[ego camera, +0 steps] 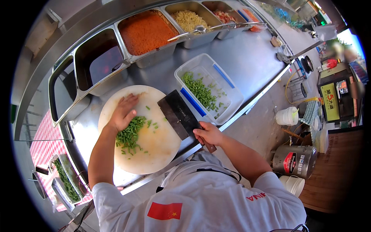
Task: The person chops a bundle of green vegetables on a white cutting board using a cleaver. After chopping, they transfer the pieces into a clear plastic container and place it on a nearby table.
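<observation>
A round, pale cutting board [156,153] lies on the steel counter, with a pile of chopped green stalks [132,134] on its left half. My left hand [125,112] rests at the pile's far edge, palm down, thumb apart from the fingers, holding nothing. My right hand [209,134] grips the wooden handle of a cleaver [179,113]. Its dark, broad blade lies flat-side up over the board's right edge, its far corner near the plastic container. In that clear container [227,100] with blue clips are more chopped green stalks [200,91].
Behind the board runs a row of steel pans: dark liquid [100,63], red-orange sauce [146,32], a pale chopped ingredient [189,20]. A metal ladle [200,29] lies across the pans. At left, a tray of chopped greens [65,178] stands on a checked cloth [46,130].
</observation>
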Demonstrator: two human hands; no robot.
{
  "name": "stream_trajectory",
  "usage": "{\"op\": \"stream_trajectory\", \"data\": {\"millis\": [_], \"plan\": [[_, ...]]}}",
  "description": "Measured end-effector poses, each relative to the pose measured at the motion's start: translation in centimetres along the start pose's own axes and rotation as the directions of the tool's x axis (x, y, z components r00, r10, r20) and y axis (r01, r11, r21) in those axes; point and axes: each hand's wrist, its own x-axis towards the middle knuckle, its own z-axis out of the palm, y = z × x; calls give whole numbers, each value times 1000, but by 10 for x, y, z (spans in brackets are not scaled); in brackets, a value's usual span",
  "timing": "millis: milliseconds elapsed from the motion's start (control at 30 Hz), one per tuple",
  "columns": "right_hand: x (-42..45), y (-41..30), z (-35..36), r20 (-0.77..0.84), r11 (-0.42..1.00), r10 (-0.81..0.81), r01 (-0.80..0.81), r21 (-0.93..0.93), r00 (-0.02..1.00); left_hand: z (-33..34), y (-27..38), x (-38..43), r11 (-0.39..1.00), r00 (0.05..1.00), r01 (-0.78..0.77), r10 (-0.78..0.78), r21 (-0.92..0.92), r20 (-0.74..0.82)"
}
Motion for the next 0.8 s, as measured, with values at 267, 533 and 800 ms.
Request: {"op": "stream_trajectory", "data": {"millis": [267,533,800], "plan": [[39,-42,37,119,986,2,18,-168,993,5,50,-81,958,985,58,-102,-281,-142],[53,-50,81,227,977,-1,49,-208,974,76,82,-130,835,631,550,-406,12,-661],[49,-42,142,271,947,-97,173,-272,958,92,105,-75,721,513,691,-436,55,-740]]}}
